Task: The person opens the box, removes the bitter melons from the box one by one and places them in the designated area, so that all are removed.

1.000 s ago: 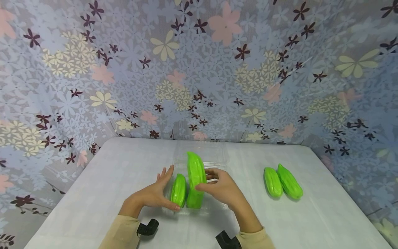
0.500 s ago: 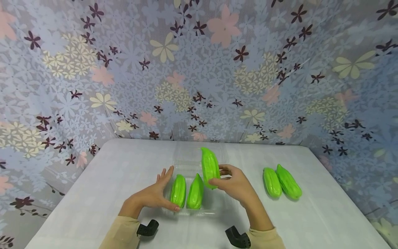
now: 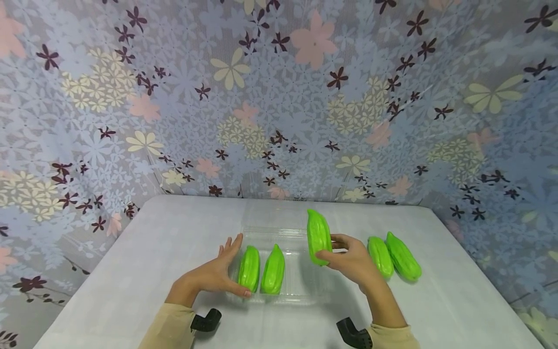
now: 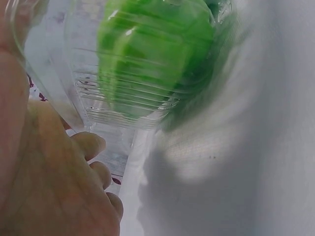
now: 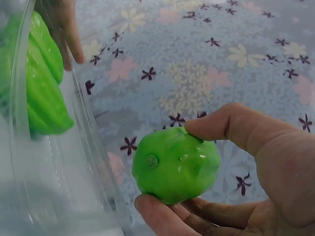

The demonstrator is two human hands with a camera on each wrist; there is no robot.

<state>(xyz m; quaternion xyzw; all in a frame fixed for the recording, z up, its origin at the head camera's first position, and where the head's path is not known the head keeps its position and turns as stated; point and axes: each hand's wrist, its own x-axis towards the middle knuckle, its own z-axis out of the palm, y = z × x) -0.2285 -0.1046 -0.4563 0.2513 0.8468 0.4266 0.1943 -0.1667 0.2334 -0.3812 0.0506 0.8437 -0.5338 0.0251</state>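
Observation:
My right hand (image 3: 350, 259) holds a bright green ribbed gourd (image 3: 319, 237), like a bitter melon, upright between thumb and fingers above the right side of a clear plastic container (image 3: 301, 296). In the right wrist view, the stem end of this gourd (image 5: 182, 164) faces the camera. Two similar gourds lie side by side in the container: one at the left (image 3: 249, 270), another near the middle (image 3: 273, 271). My left hand (image 3: 213, 274) spans the container's left end, thumb along the near rim, fingers straight and spread toward the far corner.
Two more green gourds (image 3: 381, 257) (image 3: 403, 257) lie together on the white tabletop (image 3: 436, 310) at the right. Behind the container its clear lid (image 3: 279, 211) lies folded back. Floral cloth (image 3: 279, 97) hangs beyond the table's far edge.
My right hand has lifted the gourd away from above the middle one and carried it rightward across the container. My left hand stays in place.

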